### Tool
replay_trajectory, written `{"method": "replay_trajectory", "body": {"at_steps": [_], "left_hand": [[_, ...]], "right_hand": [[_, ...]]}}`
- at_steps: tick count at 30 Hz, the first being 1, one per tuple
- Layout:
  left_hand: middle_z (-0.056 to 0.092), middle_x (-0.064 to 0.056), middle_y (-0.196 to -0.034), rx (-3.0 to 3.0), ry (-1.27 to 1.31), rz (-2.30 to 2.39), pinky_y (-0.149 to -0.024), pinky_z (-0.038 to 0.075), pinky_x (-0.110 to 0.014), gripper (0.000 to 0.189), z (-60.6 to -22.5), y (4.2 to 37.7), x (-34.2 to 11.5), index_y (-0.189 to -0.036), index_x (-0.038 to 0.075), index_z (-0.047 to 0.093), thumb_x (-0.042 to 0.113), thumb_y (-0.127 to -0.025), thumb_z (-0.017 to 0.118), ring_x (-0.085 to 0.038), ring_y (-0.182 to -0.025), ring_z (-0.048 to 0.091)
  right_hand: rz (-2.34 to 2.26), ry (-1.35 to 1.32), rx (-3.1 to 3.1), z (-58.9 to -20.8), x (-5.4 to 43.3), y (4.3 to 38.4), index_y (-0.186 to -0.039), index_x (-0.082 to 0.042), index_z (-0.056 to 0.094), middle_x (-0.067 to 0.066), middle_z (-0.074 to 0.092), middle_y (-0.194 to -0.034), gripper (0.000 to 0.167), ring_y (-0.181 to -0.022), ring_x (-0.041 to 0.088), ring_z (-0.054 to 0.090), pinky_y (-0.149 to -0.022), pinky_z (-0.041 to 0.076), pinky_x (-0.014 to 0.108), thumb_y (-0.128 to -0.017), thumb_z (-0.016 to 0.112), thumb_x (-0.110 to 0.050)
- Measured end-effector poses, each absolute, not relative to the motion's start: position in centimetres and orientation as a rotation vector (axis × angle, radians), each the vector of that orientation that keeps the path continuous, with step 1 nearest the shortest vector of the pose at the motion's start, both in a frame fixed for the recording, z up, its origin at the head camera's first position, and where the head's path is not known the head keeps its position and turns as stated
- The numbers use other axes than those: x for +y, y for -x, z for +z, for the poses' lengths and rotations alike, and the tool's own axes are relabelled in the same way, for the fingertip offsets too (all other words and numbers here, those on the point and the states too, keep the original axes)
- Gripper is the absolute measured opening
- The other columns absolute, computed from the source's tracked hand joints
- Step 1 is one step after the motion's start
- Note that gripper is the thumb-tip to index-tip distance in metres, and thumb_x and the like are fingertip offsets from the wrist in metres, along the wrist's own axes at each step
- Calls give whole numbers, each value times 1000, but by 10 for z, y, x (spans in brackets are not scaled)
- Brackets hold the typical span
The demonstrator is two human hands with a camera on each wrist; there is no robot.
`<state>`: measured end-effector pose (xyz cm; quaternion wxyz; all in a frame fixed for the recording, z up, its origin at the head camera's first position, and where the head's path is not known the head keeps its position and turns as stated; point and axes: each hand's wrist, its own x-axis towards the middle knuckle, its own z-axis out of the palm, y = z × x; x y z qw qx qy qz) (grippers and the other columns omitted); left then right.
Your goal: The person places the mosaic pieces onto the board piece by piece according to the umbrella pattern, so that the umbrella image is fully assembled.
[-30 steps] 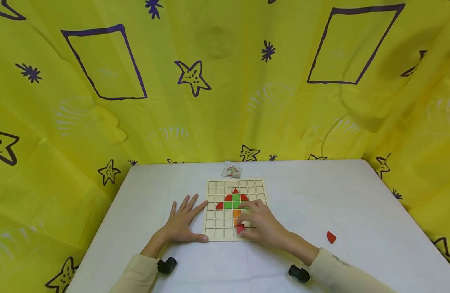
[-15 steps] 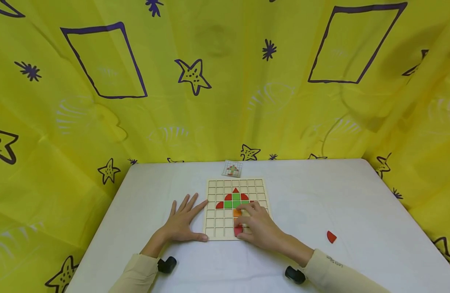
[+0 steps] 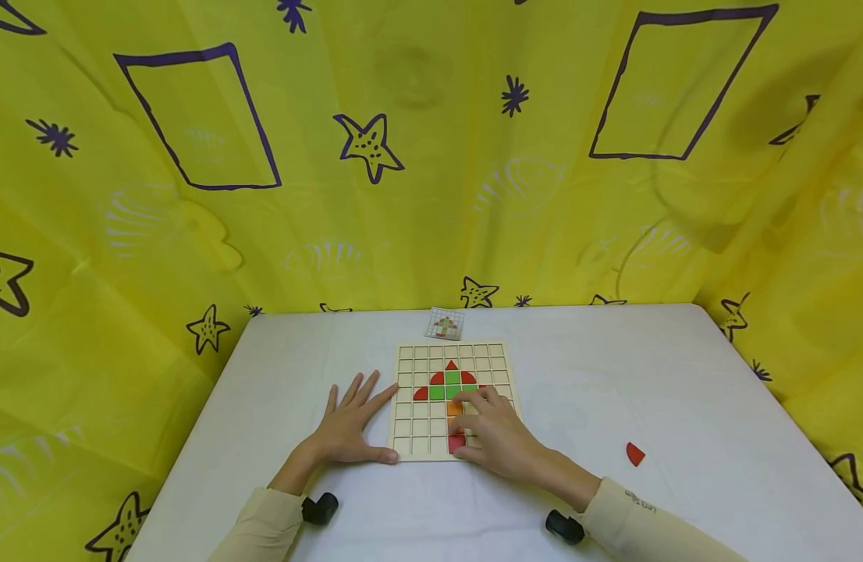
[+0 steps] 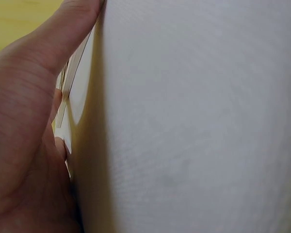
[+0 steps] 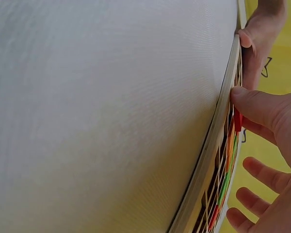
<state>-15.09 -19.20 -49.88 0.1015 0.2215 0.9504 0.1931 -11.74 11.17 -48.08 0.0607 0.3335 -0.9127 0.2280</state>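
Right hand pinches a red square tile, seating it in the bottom row of the wooden grid board. Left hand lies flat, fingers spread, bracing the board's edge on the white counter. Red-green canopy and orange stem filled; red quarter-round piece remains loose. Pattern card beyond.

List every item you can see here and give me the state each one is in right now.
Wooden grid board: flat on the table, partly filled with coloured tiles.
Red square tile: in the board's bottom row, under the right hand's grip.
Orange tile: seated in a cell.
Loose red quarter-circle tile: on the white table, untouched.
Small pattern card: lying beyond the board.
Left hand: flat, fingers spread, against the board's edge.
Right hand: pinching the red square tile.
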Motion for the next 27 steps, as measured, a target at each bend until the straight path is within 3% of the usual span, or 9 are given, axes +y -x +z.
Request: {"method": "replay_trajectory", "body": {"at_steps": [11, 27], "left_hand": [[12, -13, -172, 2805, -653, 568, -117, -8, -72, 112, -500, 151, -192, -162, 28, 34, 72, -70, 80, -41, -157, -1], [14, -16, -171, 2822, -673, 582, -116, -6, -74, 112, -498, 149, -193, -161, 24, 35, 68, -70, 83, -44, -156, 3]], "right_hand": [[671, -1007, -2727, -483, 112, 117, -94, -24, 77, 10, 62, -131, 19, -119, 34, 49, -96, 44, 54, -79, 89, -26], [707, -1012, -2806, -481, 112, 116, -93, -26, 79, 9, 60, -136, 8, -124, 35, 45, -101, 41, 55, -87, 84, -23]]}}
